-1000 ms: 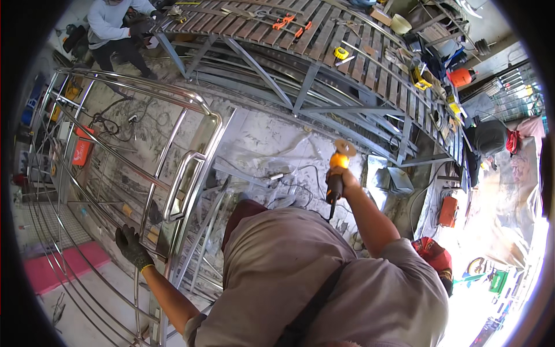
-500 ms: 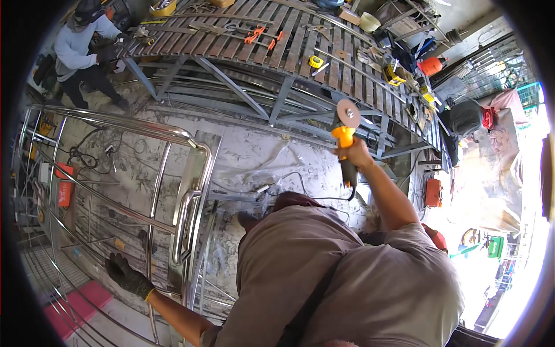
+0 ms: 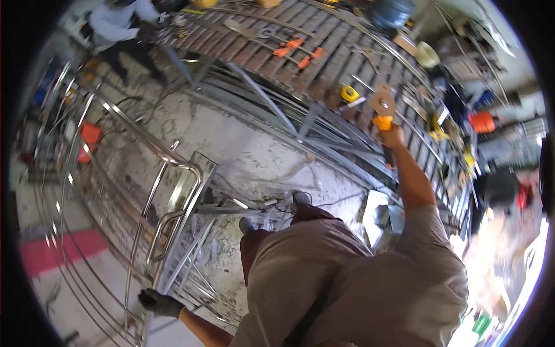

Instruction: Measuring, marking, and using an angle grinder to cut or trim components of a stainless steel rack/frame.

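Note:
My bare right hand [image 3: 393, 137] grips an angle grinder [image 3: 382, 122] with a yellow head and dark body. Its brown disc [image 3: 383, 103] points up, over the near edge of the slatted workbench [image 3: 332, 75]. On the left, my left hand [image 3: 162, 303] wears a dark glove with a yellow cuff. Its fingers look curled at the lower end of a shiny tubular metal railing [image 3: 173, 216], though blur softens them. The railing has bent tubes and a flat plate and stands on the floor beside me.
Orange clamps [image 3: 288, 46] and a yellow tape measure [image 3: 349, 93] lie on the bench. A co-worker [image 3: 118, 29] stands at the far left. A pink mat [image 3: 63, 253] and an orange box [image 3: 89, 140] lie on the left. Cable trails near my shoes.
My right hand has carried the grinder right, to the bench edge. My left hand, earlier spread among the rails, is now lower with its fingers drawn in. The view has turned.

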`<state>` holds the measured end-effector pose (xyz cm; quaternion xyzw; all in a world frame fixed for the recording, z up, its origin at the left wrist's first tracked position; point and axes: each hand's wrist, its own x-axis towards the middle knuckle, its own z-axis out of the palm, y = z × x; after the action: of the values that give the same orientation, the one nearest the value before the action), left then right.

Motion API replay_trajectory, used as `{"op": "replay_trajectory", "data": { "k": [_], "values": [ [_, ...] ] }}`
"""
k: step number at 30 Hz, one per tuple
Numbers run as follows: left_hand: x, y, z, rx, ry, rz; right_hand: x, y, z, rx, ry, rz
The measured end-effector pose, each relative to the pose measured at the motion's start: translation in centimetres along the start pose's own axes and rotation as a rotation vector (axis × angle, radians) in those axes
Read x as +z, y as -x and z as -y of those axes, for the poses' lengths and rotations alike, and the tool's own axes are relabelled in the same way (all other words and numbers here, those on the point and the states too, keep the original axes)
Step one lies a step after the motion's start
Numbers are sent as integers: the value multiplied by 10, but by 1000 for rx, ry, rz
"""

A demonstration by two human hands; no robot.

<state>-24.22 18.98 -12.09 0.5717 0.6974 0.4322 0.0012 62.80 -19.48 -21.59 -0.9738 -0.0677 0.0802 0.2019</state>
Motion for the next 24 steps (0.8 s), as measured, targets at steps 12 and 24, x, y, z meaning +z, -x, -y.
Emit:
{"op": "replay_trajectory", "data": {
  "k": [12, 24],
  "values": [
    [-28, 240, -62, 98, -205, 627, -34, -75, -30, -214, 359, 129],
    [-40, 419, 11, -342, -548, 1066, 21, -66, 88, -593, 768, 39]
  ]
}}
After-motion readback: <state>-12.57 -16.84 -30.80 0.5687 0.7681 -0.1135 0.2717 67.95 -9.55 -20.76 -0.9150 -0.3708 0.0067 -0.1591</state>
